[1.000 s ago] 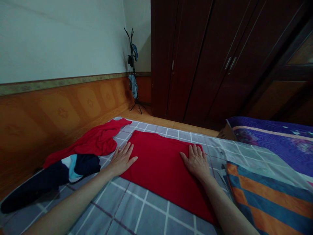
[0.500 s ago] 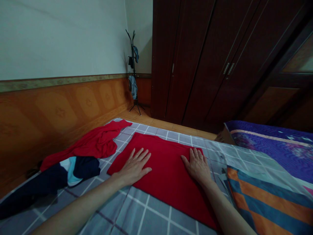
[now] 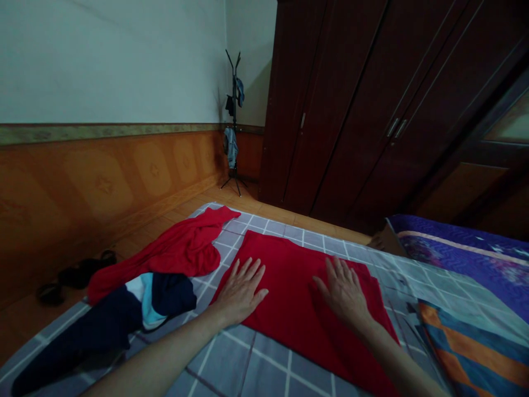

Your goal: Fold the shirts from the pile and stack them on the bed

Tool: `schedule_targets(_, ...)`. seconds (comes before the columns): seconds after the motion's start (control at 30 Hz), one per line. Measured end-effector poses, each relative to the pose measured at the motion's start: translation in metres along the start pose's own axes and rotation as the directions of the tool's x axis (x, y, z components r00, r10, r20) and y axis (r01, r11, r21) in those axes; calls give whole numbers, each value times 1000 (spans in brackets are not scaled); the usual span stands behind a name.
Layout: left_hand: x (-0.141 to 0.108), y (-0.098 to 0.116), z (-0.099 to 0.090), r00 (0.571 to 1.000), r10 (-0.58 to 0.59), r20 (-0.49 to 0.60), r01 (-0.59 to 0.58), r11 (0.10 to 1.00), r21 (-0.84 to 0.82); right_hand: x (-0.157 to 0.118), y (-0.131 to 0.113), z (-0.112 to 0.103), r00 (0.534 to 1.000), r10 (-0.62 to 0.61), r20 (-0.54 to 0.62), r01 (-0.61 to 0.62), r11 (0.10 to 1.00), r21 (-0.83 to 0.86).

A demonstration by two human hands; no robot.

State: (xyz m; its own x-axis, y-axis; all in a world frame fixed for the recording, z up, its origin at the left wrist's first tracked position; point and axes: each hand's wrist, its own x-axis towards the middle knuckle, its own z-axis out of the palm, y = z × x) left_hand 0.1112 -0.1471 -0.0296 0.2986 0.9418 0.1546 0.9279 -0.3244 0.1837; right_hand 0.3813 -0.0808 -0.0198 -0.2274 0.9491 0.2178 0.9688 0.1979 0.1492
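A flat red cloth, likely a folded garment, [image 3: 291,292] lies on a grey checked sheet [image 3: 264,375]. My left hand [image 3: 242,292] rests palm down on its left part, fingers spread. My right hand [image 3: 343,292] lies on its right part, fingers apart, and its heel seems to touch the cloth. Neither hand grips anything. To the left of my left hand lies a crumpled red garment [image 3: 182,248], overlapping a dark navy garment with light blue and white patches [image 3: 165,295].
A purple quilt [image 3: 454,248] and an orange-and-blue patterned cloth [image 3: 467,342] lie to the right. Behind stand a dark wooden wardrobe [image 3: 343,99] and a black coat rack with hanging clothes [image 3: 233,127]. Dark sandals [image 3: 76,274] sit on the tiled floor by the wooden wall panelling [image 3: 103,187].
My left hand has slid rightward, further onto the red cloth, and my right hand has shifted slightly. The view has turned, moving the whole scene rightward and down.
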Motion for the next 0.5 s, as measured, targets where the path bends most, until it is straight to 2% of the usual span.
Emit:
schedule_targets(0.17, -3, -6, 0, 999, 27, -26, -28, 999, -39, -26, -110, -14, 969, -245, -44, 247, 930, 273)
schedule_targets(0.23, -4, -8, 1, 999, 42, -32, -44, 997, -57, -32, -130, -10, 962, -269, -40, 268, 912, 311)
schedule_targets(0.27, -4, -9, 1, 998, 44, -33, -46, 997, -64, -34, -132, -7, 964, -263, -38, 262, 915, 306)
schedule_targets(0.3, -4, -10, 1, 999, 44, -32, -46, 996, -71, -37, -127, -2, 968, -249, -39, 249, 925, 288)
schedule_targets(0.37, -4, -11, 1, 999, 37, -33, -40, 996, -79, -44, -102, 9, 978, -202, -57, 210, 951, 228)
schedule_targets(0.47, -3, -11, 1, 999, 32, -35, -35, 996, -87, -70, -37, 26, 980, -148, -134, 167, 976, 138)
schedule_targets(0.5, -3, -11, 2, 999, 26, -36, -30, 996, -89, -82, -13, 31, 969, -182, -168, 204, 972, 120)
